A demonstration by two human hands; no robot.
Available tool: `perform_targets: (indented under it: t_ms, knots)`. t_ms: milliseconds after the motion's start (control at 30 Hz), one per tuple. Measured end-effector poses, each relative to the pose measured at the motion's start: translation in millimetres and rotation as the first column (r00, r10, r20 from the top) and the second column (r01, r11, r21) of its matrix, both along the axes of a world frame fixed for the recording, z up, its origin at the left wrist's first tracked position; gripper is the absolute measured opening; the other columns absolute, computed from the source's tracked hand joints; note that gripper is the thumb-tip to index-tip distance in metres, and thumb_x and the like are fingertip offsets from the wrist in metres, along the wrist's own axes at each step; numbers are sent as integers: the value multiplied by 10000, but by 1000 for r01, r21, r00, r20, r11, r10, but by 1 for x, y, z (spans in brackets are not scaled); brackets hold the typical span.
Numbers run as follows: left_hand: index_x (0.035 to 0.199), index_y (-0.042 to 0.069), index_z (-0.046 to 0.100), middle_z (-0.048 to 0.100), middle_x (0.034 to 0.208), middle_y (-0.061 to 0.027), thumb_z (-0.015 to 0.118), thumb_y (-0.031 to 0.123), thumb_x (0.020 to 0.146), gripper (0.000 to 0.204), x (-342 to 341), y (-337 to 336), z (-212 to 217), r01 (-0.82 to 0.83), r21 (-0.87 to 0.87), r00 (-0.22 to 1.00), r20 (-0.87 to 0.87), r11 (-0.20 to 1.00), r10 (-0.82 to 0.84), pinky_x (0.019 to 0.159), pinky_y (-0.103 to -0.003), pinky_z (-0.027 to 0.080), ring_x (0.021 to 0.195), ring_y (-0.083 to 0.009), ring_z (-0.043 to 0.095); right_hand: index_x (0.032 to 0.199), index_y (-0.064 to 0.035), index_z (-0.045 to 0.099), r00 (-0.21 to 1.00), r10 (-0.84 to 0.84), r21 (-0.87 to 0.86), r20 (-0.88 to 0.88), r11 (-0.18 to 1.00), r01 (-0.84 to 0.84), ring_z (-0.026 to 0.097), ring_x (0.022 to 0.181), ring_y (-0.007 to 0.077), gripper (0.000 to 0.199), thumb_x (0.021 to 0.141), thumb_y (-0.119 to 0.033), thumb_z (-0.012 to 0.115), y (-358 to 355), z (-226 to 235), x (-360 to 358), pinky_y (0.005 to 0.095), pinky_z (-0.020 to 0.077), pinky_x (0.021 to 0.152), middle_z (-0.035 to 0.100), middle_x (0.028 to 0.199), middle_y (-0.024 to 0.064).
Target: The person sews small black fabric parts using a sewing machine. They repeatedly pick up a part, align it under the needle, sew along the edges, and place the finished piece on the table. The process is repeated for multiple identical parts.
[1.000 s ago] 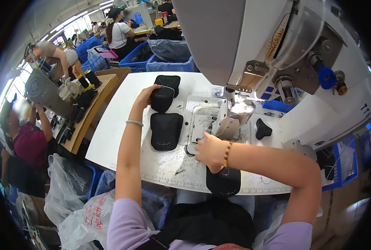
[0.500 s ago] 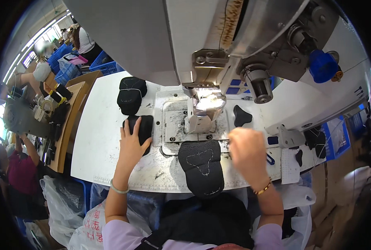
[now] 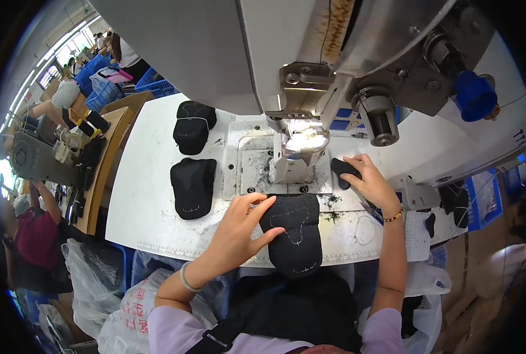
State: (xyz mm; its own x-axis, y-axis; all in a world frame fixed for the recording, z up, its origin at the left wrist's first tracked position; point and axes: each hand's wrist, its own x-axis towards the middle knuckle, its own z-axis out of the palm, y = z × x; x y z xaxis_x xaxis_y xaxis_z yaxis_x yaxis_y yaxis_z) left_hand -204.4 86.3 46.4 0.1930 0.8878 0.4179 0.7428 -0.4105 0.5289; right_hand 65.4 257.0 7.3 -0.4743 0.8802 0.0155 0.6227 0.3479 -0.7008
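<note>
A black padded fabric piece [image 3: 295, 253] with white stitch marks lies at the table's front edge, below the sewing machine's needle area [image 3: 301, 144]. My left hand [image 3: 230, 230] rests at its left side, thumb and index fingertip touching its top, fingers apart. Farther right, my right hand [image 3: 370, 184] has a small black lobed piece [image 3: 339, 169] between thumb and fingers, by the machine's lit head. Two more black padded pieces lie on the left: a near one [image 3: 193, 192] with a white stitch line, and a far one [image 3: 193, 127] with a light cord across it.
The machine's grey-white arm [image 3: 186, 47] hangs over the white table [image 3: 139, 194]. Dark lint and a loose thread [image 3: 366, 229] lie right of the padded piece. A blue-handled tool [image 3: 372, 211] is partly under my right wrist. Plastic bags [image 3: 136, 318] hang below; co-workers sit at left.
My left hand has left the near left padded piece and come right to the front one. My right hand has moved outward and taken hold of the small lobed piece. The view has shifted slightly.
</note>
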Motion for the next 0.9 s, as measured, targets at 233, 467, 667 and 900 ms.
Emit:
perform_targets:
  t_ms: [233, 467, 667, 900]
  knots:
    - [1166, -5, 553, 494, 1049, -114, 729, 175, 751, 485, 5, 11, -21, 26, 39, 1000, -15, 999, -26, 817, -356, 435, 941, -274, 484, 1113, 34, 545, 1000, 20, 381, -2, 924, -17, 605, 801, 285, 347, 851, -181, 620, -2, -10, 2, 359, 483, 737, 503, 1045, 135]
    - [999, 51, 559, 493, 965, -92, 773, 175, 686, 398, -2, 20, -16, 0, -18, 999, -46, 1000, -1, 795, -362, 389, 900, -277, 463, 949, -54, 547, 988, -151, 388, 24, 912, 130, 611, 835, 293, 242, 781, -164, 682, -17, 9, -9, 379, 486, 716, 533, 998, 87]
    - [1027, 71, 559, 495, 953, -64, 757, 203, 696, 408, 10, 15, -16, -20, 167, 981, -186, 986, 51, 772, -354, 376, 886, -246, 470, 953, -44, 538, 988, -134, 341, -79, 927, 153, 606, 771, 246, 259, 754, -92, 698, -13, 2, -8, 339, 473, 663, 575, 914, 96]
    - [961, 50, 532, 503, 943, -84, 772, 201, 699, 386, -3, 28, -15, 0, -130, 1000, -4, 991, -1, 781, -345, 392, 884, -254, 472, 989, -18, 540, 853, -190, -44, -485, 980, 194, 524, 584, 95, 257, 776, -29, 683, 0, -10, -3, 234, 422, 523, 592, 852, 51]
